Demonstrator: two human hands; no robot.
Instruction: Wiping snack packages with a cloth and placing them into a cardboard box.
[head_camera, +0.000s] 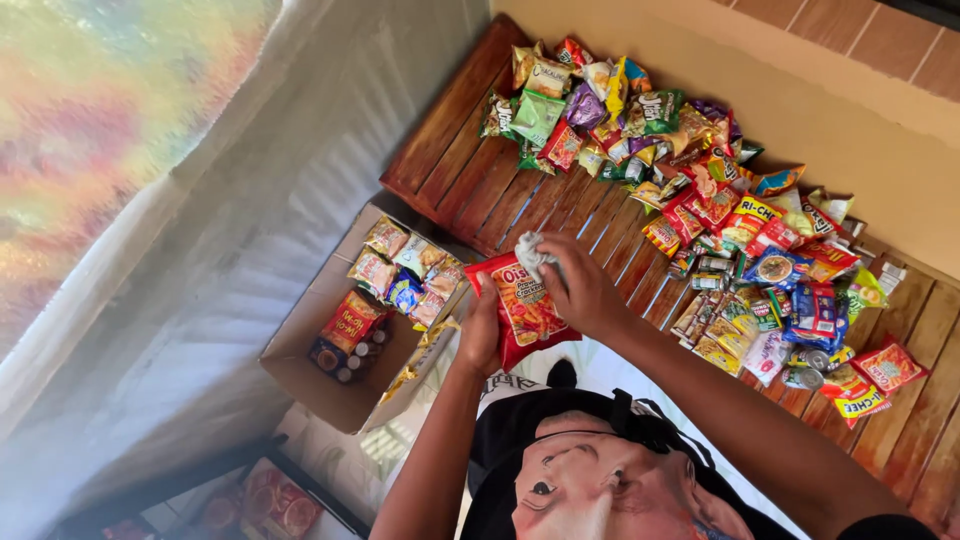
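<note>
Nearest the lens: black printed shirt (600, 450), both forearms reaching out. Beyond, slatted wooden tabletop (470, 170) heaped with snack packets (690, 190) and small cans (712, 272); beside it, open cardboard box (330, 370) partly filled with packets. Between them, red snack bag (525, 310), held just over the tabletop's near edge. Left hand (480, 335) clamped on its lower edge; right hand (585, 290) closed around crumpled white cloth (535, 255), pressed on the bag's top. Probably light, slick, crinkly, contents crushable; best gripped at the sealed edges, not the puffed middle.
</note>
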